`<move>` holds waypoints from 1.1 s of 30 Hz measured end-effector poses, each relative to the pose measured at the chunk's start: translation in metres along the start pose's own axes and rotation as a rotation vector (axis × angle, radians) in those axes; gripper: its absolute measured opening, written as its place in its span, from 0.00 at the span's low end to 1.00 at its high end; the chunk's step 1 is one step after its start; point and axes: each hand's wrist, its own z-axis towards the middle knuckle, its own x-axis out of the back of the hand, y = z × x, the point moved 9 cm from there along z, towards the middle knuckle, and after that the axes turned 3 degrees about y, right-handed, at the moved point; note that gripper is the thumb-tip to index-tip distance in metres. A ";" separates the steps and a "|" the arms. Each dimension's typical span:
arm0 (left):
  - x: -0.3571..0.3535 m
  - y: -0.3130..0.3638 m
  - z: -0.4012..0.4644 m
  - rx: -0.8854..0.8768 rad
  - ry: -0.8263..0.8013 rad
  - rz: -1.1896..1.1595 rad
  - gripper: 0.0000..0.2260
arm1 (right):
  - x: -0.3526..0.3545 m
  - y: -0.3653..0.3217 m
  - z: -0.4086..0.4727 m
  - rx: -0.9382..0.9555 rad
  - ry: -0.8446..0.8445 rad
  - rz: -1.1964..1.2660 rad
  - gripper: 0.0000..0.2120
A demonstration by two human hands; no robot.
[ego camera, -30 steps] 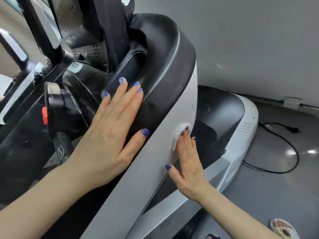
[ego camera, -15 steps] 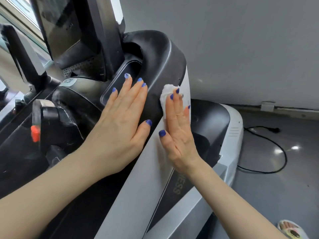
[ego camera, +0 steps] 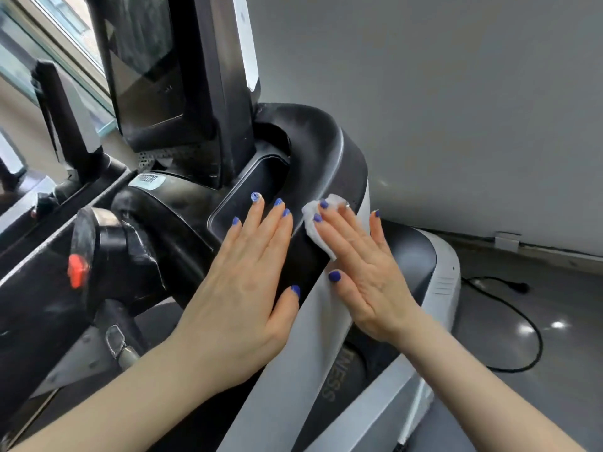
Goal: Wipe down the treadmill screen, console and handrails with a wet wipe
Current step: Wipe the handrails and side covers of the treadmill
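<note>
Head view: flat right hand presses crumpled wipe; left hand apparently flat on console.

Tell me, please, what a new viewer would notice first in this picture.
Two hands with blue nails lie flat on the treadmill console at the centre. The right hand presses a white wipe against its black edge; the left hand rests beside it. A dark screen stands above, upper left.

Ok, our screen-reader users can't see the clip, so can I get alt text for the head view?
A person's right hand presses a white wet wipe flat against the black-and-silver side of a treadmill console. The left hand rests open on the console beside it, below the tall dark screen.
</note>
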 end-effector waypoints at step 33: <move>-0.001 0.005 0.007 0.079 -0.063 0.137 0.35 | 0.002 0.032 0.012 -0.063 -0.111 0.117 0.35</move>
